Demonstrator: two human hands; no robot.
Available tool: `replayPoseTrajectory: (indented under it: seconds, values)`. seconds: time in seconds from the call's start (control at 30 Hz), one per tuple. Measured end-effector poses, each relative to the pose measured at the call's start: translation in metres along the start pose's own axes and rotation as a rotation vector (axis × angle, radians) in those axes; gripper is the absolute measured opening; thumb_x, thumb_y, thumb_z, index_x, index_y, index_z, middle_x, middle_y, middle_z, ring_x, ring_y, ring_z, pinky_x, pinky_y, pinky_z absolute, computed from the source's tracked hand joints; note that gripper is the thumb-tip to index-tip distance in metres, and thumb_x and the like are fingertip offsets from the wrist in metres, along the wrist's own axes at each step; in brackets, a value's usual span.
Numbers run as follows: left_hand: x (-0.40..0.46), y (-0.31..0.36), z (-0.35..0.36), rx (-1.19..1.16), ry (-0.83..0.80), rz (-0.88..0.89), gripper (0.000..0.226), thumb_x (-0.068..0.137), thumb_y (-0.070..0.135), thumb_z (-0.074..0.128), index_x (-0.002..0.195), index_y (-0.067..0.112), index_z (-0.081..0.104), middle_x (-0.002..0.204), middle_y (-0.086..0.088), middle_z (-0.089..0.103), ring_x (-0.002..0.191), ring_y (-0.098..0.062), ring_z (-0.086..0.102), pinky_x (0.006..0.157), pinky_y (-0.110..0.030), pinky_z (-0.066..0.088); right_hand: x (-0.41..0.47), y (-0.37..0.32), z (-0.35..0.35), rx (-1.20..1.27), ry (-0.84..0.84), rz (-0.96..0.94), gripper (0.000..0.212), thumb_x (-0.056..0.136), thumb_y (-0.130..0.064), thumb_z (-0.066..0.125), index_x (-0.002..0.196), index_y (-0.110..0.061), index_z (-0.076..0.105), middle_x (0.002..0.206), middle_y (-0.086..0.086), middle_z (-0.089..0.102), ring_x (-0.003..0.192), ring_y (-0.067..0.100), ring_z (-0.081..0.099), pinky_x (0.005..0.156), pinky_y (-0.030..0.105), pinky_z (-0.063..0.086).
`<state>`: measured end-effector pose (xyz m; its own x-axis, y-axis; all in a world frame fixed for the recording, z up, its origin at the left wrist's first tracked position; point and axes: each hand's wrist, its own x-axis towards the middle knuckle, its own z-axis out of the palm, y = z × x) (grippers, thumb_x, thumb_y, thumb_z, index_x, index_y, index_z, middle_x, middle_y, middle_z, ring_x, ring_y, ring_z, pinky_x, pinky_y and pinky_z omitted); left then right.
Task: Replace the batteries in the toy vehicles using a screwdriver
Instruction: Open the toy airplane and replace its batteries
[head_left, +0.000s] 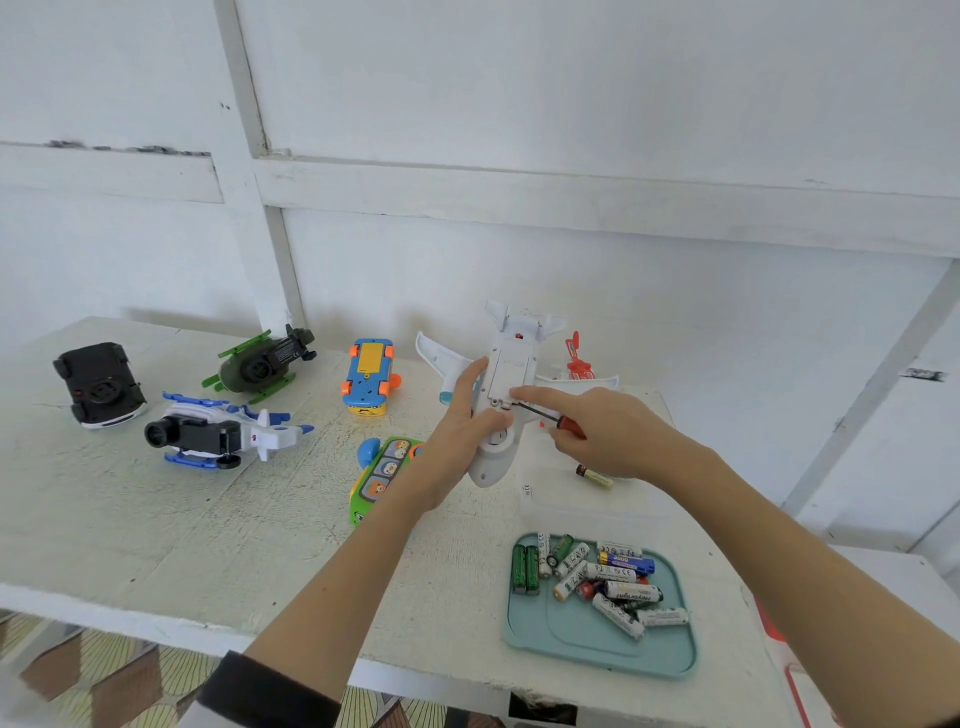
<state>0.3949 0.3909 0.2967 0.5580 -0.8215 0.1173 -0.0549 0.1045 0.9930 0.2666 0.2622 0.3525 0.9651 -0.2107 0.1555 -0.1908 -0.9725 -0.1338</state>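
Note:
A white toy airplane (511, 364) lies belly up at the middle of the white table (156, 519). My left hand (465, 431) grips its fuselage near the nose. My right hand (602, 431) holds a red-handled screwdriver (563, 422), index finger stretched along the shaft, with the tip at the edge of the battery cover. A teal tray (582, 644) at the front right holds several loose batteries (602, 577). One single battery (595, 477) lies in a clear container under my right wrist.
Other toys lie upside down on the table: a black car (98, 384), a green helicopter (265, 364), a blue-white helicopter (223, 434), a blue-yellow bus (369, 376), a green bus (382, 478) and a red toy (576, 364) behind the plane. A white wall stands close behind.

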Motion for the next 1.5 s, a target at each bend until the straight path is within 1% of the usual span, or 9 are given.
replayPoseTrajectory:
  seconds: [0.33, 0.47, 0.57, 0.7, 0.83, 0.97, 1.07, 1.2, 1.5]
  values:
    - [0.000, 0.000, -0.001, 0.013, -0.027, -0.009, 0.066, 0.078, 0.023, 0.055, 0.140, 0.037, 0.035, 0.127, 0.008, 0.061, 0.105, -0.010, 0.064, 0.087, -0.025, 0.047, 0.001, 0.001, 0.000, -0.012, -0.019, -0.005, 0.055, 0.092, -0.020, 0.040, 0.138, -0.047, 0.030, 0.060, -0.007, 0.047, 0.064, 0.017, 0.052, 0.066, 0.033, 0.050]
    - [0.000, 0.000, -0.003, 0.028, -0.025, -0.027, 0.065, 0.078, 0.024, 0.054, 0.138, 0.040, 0.036, 0.129, 0.006, 0.059, 0.109, -0.013, 0.062, 0.092, -0.029, 0.048, 0.005, 0.002, 0.004, -0.049, -0.023, -0.014, 0.058, 0.093, -0.021, 0.038, 0.141, -0.048, 0.022, 0.065, -0.002, 0.052, 0.068, 0.018, 0.055, 0.063, 0.030, 0.047]
    - [0.000, -0.001, -0.006, 0.053, -0.039, -0.039, 0.069, 0.078, 0.026, 0.055, 0.143, 0.038, 0.033, 0.135, 0.003, 0.056, 0.117, -0.019, 0.058, 0.102, -0.037, 0.046, 0.008, 0.003, 0.004, -0.080, -0.051, -0.018, 0.059, 0.093, -0.020, 0.036, 0.142, -0.049, 0.021, 0.065, 0.000, 0.053, 0.061, 0.017, 0.050, 0.058, 0.027, 0.042]
    - [0.002, -0.001, -0.006, 0.065, -0.034, -0.049, 0.069, 0.077, 0.027, 0.055, 0.141, 0.040, 0.033, 0.136, 0.001, 0.054, 0.120, -0.024, 0.056, 0.104, -0.042, 0.043, 0.011, 0.003, 0.003, -0.090, -0.073, -0.021, 0.058, 0.094, -0.019, 0.035, 0.142, -0.047, 0.021, 0.058, -0.005, 0.042, 0.051, 0.008, 0.037, 0.050, 0.022, 0.032]
    - [0.003, -0.003, -0.008, 0.066, -0.030, -0.054, 0.070, 0.076, 0.027, 0.055, 0.141, 0.039, 0.033, 0.135, 0.001, 0.055, 0.118, -0.024, 0.057, 0.101, -0.040, 0.045, 0.012, 0.006, 0.002, -0.092, -0.069, -0.021, 0.058, 0.093, -0.019, 0.036, 0.141, -0.049, 0.023, 0.056, -0.006, 0.042, 0.051, 0.007, 0.037, 0.050, 0.022, 0.031]
    - [0.004, -0.001, -0.008, 0.073, -0.035, -0.052, 0.065, 0.076, 0.026, 0.054, 0.135, 0.044, 0.035, 0.131, 0.005, 0.057, 0.109, -0.016, 0.060, 0.091, -0.029, 0.048, 0.013, 0.005, 0.002, -0.092, -0.075, -0.027, 0.057, 0.093, -0.019, 0.036, 0.141, -0.048, 0.024, 0.057, -0.007, 0.040, 0.051, 0.007, 0.037, 0.049, 0.022, 0.030]
    - [0.005, -0.002, -0.008, 0.059, -0.034, -0.052, 0.056, 0.078, 0.025, 0.053, 0.126, 0.050, 0.040, 0.131, 0.006, 0.057, 0.114, -0.019, 0.059, 0.097, -0.034, 0.046, 0.015, 0.005, 0.004, -0.099, -0.070, -0.021, 0.058, 0.094, -0.019, 0.036, 0.142, -0.048, 0.021, 0.057, -0.006, 0.042, 0.051, 0.006, 0.037, 0.048, 0.020, 0.028]
    - [0.006, -0.003, -0.011, 0.055, -0.038, -0.065, 0.065, 0.077, 0.026, 0.054, 0.138, 0.041, 0.037, 0.136, 0.002, 0.056, 0.119, -0.022, 0.057, 0.103, -0.040, 0.044, 0.014, 0.003, 0.008, -0.098, -0.065, -0.021, 0.058, 0.094, -0.020, 0.036, 0.143, -0.047, 0.019, 0.057, -0.003, 0.042, 0.053, 0.011, 0.038, 0.050, 0.021, 0.030]
    - [0.009, -0.003, -0.013, 0.023, -0.055, -0.068, 0.059, 0.077, 0.025, 0.054, 0.132, 0.043, 0.044, 0.132, 0.002, 0.060, 0.113, -0.019, 0.060, 0.095, -0.034, 0.047, 0.018, 0.004, 0.004, -0.092, -0.085, -0.022, 0.057, 0.095, -0.020, 0.035, 0.143, -0.046, 0.019, 0.057, -0.004, 0.041, 0.051, 0.007, 0.035, 0.052, 0.025, 0.031]
